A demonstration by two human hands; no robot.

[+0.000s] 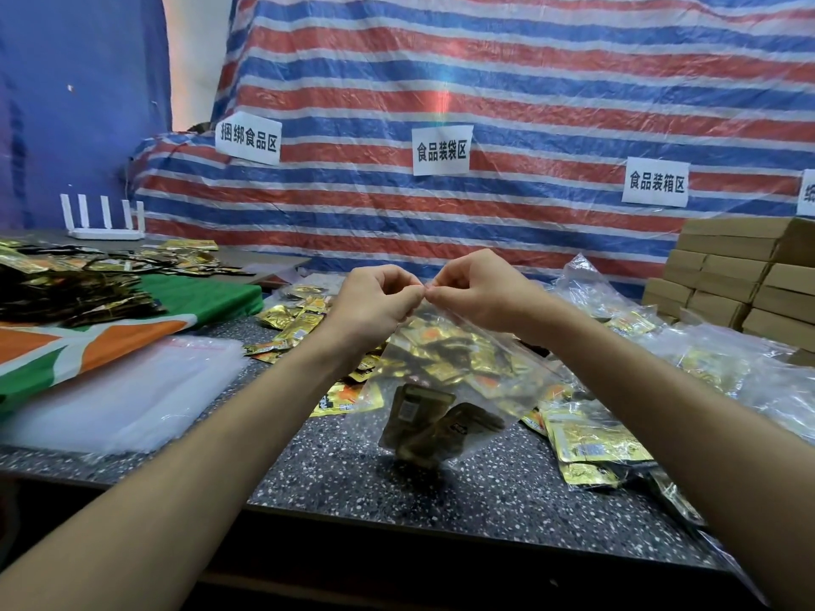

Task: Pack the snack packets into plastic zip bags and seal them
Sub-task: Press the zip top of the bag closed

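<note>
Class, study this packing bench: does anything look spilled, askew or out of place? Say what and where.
Loose gold snack packets lie scattered over the speckled countertop. The zip bag, pinched at its top by the left hand and right hand, hangs tilted, its packets slumped into one corner.

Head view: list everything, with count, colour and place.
zip bag: one, clear, hanging over the table's middle
packets in the bag: a few, dull gold, at its bottom
loose packets: many, gold, on the table behind the bag
packet heap: one, black and gold, far left by the cloth
empty bags: one stack, clear, front left
filled bags: several, clear, at right
boxes: many, brown, stacked far right
cloth: one, green, orange and white, left
router: one, white, back left
labels: four, white, on the tarp
tarp: one, red, white and blue stripes, behind
table: one, dark speckled
left hand: pinches the bag's top edge
right hand: pinches the same edge
</note>
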